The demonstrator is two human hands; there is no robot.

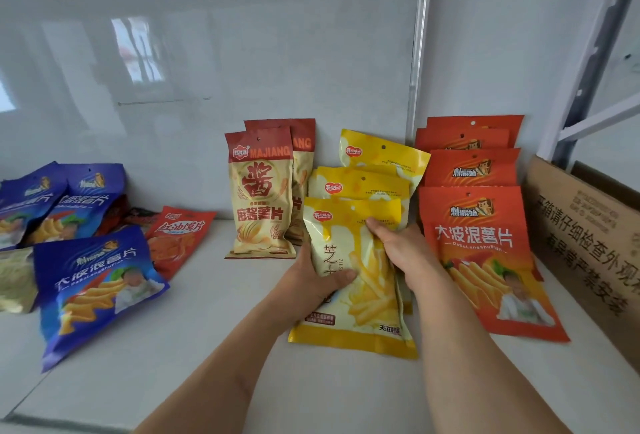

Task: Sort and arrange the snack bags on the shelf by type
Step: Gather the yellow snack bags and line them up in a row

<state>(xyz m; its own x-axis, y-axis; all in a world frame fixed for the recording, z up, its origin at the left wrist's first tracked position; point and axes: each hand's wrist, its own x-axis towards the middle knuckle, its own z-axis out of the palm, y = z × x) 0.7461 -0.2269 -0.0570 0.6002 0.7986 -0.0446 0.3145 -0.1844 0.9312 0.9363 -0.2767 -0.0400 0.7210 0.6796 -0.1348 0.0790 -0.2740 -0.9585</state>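
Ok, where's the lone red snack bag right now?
The red snack bag lies flat left of centre on the shelf, between the blue bags and the upright Majiang bags.

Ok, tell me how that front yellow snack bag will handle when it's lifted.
The front yellow bag is probably light and floppy: a thin, creased pouch that both hands, left hand and right hand, hold. Its glossy film may slip, and the fries pictured suggest brittle contents.

Bare shelf [194, 312] lies open at lower centre. Blue bags [97, 281] crowd the left; a cardboard box [581, 232] blocks the right
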